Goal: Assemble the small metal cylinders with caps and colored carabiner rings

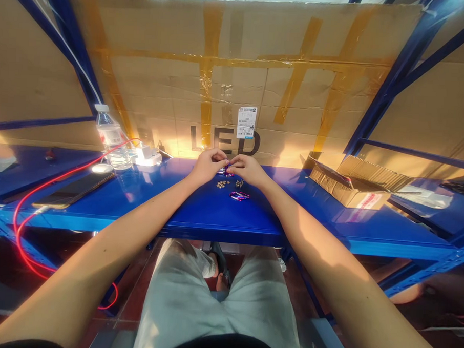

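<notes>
My left hand point(208, 165) and my right hand point(246, 168) meet over the middle of the blue shelf point(199, 213), fingers pinched together on a small purple and pink metal piece point(226, 169) held between them. Just in front of the hands lie a few small silvery metal parts point(223, 184) and a second little cluster point(239, 183). A purple carabiner-like clip point(239, 196) lies flat on the shelf nearer to me.
A water bottle point(109, 136), a white charger block point(147, 156) and a phone point(74, 189) on a red cable point(34, 201) sit at the left. An open cardboard box point(354, 184) stands at the right. Taped cardboard point(236, 71) backs the shelf.
</notes>
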Demonstrator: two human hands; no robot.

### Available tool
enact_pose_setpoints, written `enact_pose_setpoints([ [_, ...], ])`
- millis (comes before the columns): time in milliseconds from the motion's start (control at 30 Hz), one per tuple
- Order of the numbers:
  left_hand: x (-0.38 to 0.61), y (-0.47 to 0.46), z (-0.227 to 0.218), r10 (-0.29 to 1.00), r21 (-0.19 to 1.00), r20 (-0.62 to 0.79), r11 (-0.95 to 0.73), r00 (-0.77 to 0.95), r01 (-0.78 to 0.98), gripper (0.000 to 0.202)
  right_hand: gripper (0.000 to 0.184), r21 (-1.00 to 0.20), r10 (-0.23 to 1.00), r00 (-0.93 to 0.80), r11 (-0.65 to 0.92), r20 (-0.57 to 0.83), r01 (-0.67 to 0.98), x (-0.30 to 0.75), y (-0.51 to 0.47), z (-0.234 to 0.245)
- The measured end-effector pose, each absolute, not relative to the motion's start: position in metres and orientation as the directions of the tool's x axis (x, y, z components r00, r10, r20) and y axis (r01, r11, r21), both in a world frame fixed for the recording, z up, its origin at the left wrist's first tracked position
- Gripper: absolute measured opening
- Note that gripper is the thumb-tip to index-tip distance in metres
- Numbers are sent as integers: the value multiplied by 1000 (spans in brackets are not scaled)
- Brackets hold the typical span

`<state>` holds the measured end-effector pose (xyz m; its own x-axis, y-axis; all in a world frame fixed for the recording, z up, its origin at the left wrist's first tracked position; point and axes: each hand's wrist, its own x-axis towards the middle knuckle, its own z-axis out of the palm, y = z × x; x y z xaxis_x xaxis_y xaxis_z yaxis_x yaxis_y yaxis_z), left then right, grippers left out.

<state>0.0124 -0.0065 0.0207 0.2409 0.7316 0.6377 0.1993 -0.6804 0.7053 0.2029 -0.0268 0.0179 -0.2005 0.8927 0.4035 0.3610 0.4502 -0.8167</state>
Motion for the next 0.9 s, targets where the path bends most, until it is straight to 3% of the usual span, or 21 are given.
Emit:
enact_pose_setpoints([
  [67, 9, -7, 23, 733, 699, 657, -679, 175, 224, 7, 7, -692, 879, -187, 463, 438, 554, 213, -24, 20],
  [167, 2, -6, 28, 764, 743, 642, -642, 69, 190, 7, 10, -544, 924, -128, 319, 359, 776, 229, -19, 20],
  [333, -6, -1, 33, 855, 849, 516, -519, -57, -97, 15, 18, -463, 948, -198, 297, 251, 835, 238, -13, 12],
  [500, -5, 3, 34, 875, 849, 472, -484, -108, -214, 20, 22, -503, 931, -242, 353, 275, 789, 236, -9, 7],
  [667, -5, 2, 34, 910, 875, 406, -412, -78, -253, 19, 21, -557, 948, -169, 297, 270, 775, 236, -12, 10],
  [900, -3, -5, 34, 893, 886, 449, -440, 31, -146, 12, 17, -748, 939, -94, 322, 332, 580, 225, -18, 16],
])
